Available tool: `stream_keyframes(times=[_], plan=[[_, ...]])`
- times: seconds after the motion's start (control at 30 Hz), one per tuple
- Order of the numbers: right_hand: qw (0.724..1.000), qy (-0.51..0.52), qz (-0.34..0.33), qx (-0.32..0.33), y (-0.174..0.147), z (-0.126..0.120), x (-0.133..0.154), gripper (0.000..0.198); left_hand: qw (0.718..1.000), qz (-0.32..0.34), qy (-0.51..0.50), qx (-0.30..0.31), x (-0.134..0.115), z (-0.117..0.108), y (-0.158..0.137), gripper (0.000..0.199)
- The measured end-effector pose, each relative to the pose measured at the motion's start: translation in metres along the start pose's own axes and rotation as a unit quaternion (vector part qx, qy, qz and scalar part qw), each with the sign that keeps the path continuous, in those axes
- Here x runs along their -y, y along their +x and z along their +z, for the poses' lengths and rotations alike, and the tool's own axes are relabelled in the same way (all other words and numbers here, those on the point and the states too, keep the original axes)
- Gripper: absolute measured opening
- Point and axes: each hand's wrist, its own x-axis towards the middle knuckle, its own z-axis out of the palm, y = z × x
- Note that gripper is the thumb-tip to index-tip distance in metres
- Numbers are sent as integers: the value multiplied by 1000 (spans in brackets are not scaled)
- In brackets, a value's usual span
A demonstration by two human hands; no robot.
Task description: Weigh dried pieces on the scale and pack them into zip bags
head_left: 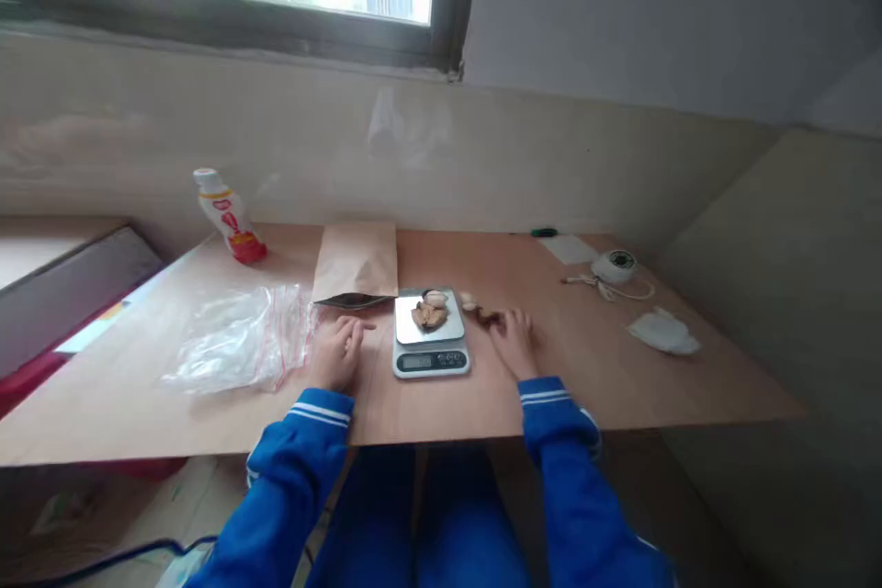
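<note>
We are sitting at a desk, resting both forearms over its near edge in blue sleeves with white stripes. Our left hand is lying on the desk with its fingers loosely bent and released, just left of a white digital scale. Our right hand is lying to the right of the scale, its fingertips touching a small dark-brown piece on the desk; whether they are grasping it or only touching it, we cannot tell. A small pale piece is lying just left of that one, near the scale's right edge. On the scale's plate, a tan wrinkled piece is sitting on the near side and a rounded pale piece is sitting behind it. The display is showing figures too faint for us to read.

A brown paper bag is lying beyond our left hand, its dark mouth facing us. Clear plastic bags with red stripes are spreading to the left, and a white-and-red bottle is standing at the far left. At the right, a white round device is trailing a cable, with a white crumpled bundle lying nearer us.
</note>
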Motion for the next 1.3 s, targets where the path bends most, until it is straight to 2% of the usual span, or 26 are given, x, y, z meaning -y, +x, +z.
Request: stream_keyframes(times=[0.13, 0.27, 0.33, 0.47, 0.57, 0.7, 0.83, 0.9, 1.13, 1.3], plan=[[999, 34, -1, -6, -3, -2, 2, 21, 999, -47, -10, -2, 15, -4, -10, 48], [994, 106, 4, -8, 5, -9, 10, 32, 999, -43, 15, 26, 12, -4, -11, 45], [993, 114, -4, 23, 15, -12, 18, 37, 999, -35, 24, 32, 9, -3, -10, 45], [986, 72, -44, 144, 37, -14, 37, 44, 999, -30, 27, 34, 7, -3, -10, 46], [981, 58, -54, 176, 47, -14, 43, 43, 999, -32, 27, 33, 7, -4, -11, 46], [987, 72, -31, 137, 50, -14, 37, 40, 999, -31, 28, 31, 5, -4, -11, 45], [981, 182, 4, 63, 50, -20, 33, 43, 998, -35, 30, 30, 3, -4, -11, 45], [974, 219, -3, 54, 48, -22, 39, 44, 998, -39, 30, 32, 3, -4, -11, 45], [982, 168, -44, 68, 24, -12, 73, 41, 999, -41, 25, 26, 3, -4, -11, 45], [982, 173, -61, 42, 15, -13, 63, 42, 998, -44, 30, 19, 2, -5, -12, 44]])
